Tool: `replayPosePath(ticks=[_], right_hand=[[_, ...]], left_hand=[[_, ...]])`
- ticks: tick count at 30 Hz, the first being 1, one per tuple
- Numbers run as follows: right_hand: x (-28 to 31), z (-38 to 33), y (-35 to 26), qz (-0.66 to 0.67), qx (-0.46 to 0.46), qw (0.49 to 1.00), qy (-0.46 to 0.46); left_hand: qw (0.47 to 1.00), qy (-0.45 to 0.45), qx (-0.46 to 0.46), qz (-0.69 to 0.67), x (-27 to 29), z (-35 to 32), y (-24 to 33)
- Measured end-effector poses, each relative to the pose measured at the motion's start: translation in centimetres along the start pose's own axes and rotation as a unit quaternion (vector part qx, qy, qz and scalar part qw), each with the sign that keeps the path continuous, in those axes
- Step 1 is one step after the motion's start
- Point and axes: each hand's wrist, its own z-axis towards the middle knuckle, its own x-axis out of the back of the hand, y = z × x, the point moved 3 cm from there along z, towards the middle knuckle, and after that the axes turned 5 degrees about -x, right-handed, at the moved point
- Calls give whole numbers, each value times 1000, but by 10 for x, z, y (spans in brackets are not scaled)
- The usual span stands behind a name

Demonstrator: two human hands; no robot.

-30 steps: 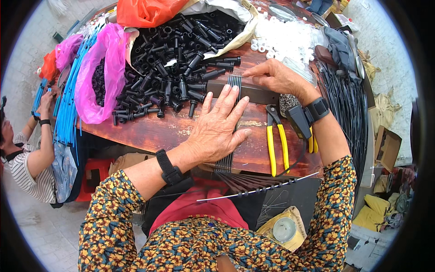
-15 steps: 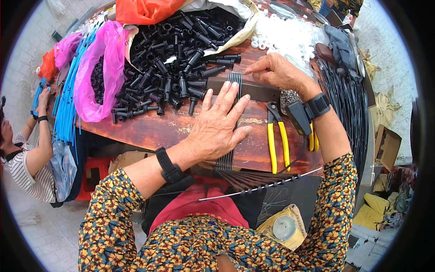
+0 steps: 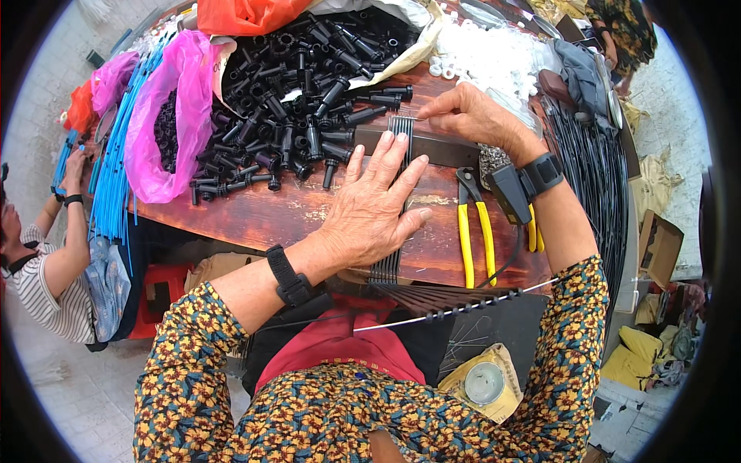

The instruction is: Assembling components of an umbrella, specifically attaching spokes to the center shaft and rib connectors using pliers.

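My left hand (image 3: 376, 207) lies flat, fingers spread, pressing a row of thin black rods (image 3: 389, 266) down onto the red-brown wooden table (image 3: 285, 212). The rods run from the table's near edge up to a dark flat bar (image 3: 440, 148). My right hand (image 3: 472, 116) pinches the far tips of the rods at that bar. A thin white wire (image 3: 432, 315) threads through the near ends of the rods, which fan out above my lap.
Yellow-handled pliers (image 3: 472, 231) lie right of my left hand. A heap of black plastic tubes (image 3: 297, 85) fills the table's far side, beside a pink bag (image 3: 174, 116), blue rods (image 3: 116, 170) and white rings (image 3: 494, 54). Another person (image 3: 46, 255) sits at left. Black rod bundles (image 3: 598, 185) lie on the right.
Little has moved. My left hand stays flat on the rods; my right hand's fingers have shifted slightly at the rod tips by the bar.
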Motion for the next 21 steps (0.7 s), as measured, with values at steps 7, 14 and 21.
replayPosePath(ticks=[7, 14, 21], right_hand=[[-4, -2, -9, 34, -18, 999, -11], [-10, 5, -15, 22, 4, 998, 56], [-13, 0, -24, -63, 48, 978, 195]], left_hand=[[1000, -5, 2, 0, 0, -1, 0], [1000, -8, 3, -1, 1, 1, 1], [1000, -5, 0, 2, 1, 1, 1]])
